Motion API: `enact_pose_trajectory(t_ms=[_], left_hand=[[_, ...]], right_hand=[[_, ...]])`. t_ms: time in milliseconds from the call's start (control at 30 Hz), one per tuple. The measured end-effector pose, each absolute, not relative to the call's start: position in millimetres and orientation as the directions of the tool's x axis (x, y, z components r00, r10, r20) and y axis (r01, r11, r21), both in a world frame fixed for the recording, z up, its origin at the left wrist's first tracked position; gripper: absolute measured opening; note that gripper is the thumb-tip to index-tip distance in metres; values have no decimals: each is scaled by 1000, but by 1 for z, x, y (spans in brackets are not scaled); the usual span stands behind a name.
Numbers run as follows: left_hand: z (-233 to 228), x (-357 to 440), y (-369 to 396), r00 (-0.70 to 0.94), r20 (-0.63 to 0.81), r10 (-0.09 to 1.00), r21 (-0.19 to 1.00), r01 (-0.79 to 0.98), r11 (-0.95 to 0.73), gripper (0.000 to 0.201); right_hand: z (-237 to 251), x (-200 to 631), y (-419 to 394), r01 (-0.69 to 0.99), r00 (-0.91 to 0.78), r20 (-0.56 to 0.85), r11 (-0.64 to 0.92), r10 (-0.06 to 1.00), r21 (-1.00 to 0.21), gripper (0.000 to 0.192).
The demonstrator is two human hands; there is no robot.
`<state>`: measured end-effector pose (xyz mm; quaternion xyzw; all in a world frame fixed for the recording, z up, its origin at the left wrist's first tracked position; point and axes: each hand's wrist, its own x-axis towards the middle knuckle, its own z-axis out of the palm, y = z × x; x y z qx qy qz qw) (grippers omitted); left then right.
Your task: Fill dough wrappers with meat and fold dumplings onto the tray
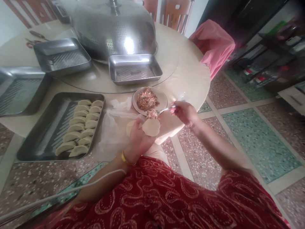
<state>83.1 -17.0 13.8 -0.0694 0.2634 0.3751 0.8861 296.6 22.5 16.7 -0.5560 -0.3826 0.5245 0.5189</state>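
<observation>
A round dumpling wrapper rests on the fingers of my left hand, near the table's front edge. My right hand grips a spoon by its handle. A lump of meat filling sits on the spoon's bowl, just above the wrapper's far edge. Behind it stands a plate with a mound of chopped meat filling. Another wrapper lies on the table, partly hidden by my left hand.
Two rows of folded dumplings lie in a metal tray at left. Thin plastic sheeting lies beside it. Further back are more metal trays and a large perforated steel dome. Pink cloth drapes at the right. A white cable crosses my left arm.
</observation>
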Motion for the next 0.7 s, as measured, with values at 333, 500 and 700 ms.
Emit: enact_pose_trajectory(t_ms=[333,500,700], left_hand=[[16,72,-22,643,-445,624,56,-675,735,69],[15,71,-23,615,-486,621,38,-695,718,66],[20,71,-23,633,-470,615,27,-687,727,67]], right_hand=[[40,288,-42,304,-75,342,348,937,-887,26],[40,288,-51,319,-76,373,377,925,-869,21],[44,290,-56,260,-32,443,436,896,-862,15]])
